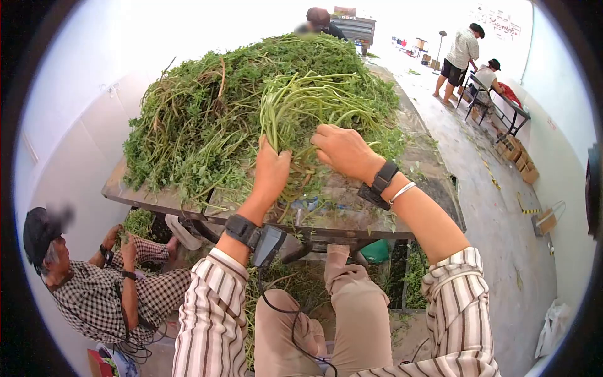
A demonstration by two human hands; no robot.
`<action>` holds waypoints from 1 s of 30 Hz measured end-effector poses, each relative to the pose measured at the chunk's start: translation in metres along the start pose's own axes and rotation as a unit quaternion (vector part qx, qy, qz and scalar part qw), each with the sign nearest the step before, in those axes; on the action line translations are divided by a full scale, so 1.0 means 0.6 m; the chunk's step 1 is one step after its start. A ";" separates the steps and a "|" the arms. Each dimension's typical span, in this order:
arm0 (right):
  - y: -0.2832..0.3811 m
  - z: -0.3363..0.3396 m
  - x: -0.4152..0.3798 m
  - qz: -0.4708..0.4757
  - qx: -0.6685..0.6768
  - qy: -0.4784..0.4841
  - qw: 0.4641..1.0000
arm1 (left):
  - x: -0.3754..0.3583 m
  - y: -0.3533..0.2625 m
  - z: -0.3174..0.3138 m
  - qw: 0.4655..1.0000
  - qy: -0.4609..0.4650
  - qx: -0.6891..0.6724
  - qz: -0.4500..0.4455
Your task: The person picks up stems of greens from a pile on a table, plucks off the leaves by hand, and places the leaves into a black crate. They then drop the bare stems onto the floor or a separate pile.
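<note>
My left hand (pixel 273 168) is closed around the lower end of a bunch of long green leafy stems (pixel 295 100), which arches up and over to the right. Just right of it, my right hand (pixel 345 151) has its fingertips pinched together beside the bunch. Whatever lies between those fingertips is too small to make out. Behind both hands rises a large heap of leafy greens (pixel 207 119), piled on a wooden table (pixel 421 207). Loose stems and leaf bits lie under my hands along the near edge.
A person in checked clothes (pixel 94 289) sits at my left, handling greens. Another person (pixel 318 19) is behind the heap. At the far right, one person (pixel 463 56) stands and another (pixel 490 81) sits by a black table (pixel 512 107). More greens (pixel 414 276) lie below the table.
</note>
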State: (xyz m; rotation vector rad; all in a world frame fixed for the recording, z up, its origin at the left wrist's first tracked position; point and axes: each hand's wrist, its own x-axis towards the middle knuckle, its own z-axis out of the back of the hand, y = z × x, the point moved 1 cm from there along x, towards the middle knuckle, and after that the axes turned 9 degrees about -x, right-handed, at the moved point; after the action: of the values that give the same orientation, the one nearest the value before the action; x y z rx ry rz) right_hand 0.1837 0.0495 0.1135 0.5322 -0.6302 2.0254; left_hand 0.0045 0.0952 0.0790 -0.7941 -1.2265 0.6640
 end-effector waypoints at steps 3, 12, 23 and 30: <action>-0.001 -0.012 0.001 0.009 -0.008 0.012 1.000 | -0.003 -0.011 0.001 0.999 0.000 -0.006 0.041; 0.013 -0.072 0.052 -0.117 0.122 -0.083 0.982 | 0.002 0.008 -0.010 0.997 -0.011 -0.064 0.048; -0.014 -0.065 0.030 -0.319 0.435 0.012 0.842 | -0.009 -0.007 -0.019 0.997 -0.054 -0.052 0.023; -0.107 -0.099 0.009 0.037 -0.110 -0.240 0.964 | -0.015 0.002 -0.012 0.998 -0.057 0.004 -0.014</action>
State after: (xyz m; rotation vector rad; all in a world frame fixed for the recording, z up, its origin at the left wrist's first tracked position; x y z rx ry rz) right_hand 0.2296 0.1185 0.0853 0.8860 -1.1650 1.8685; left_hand 0.0094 0.0875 0.0721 -0.7391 -1.3353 0.6976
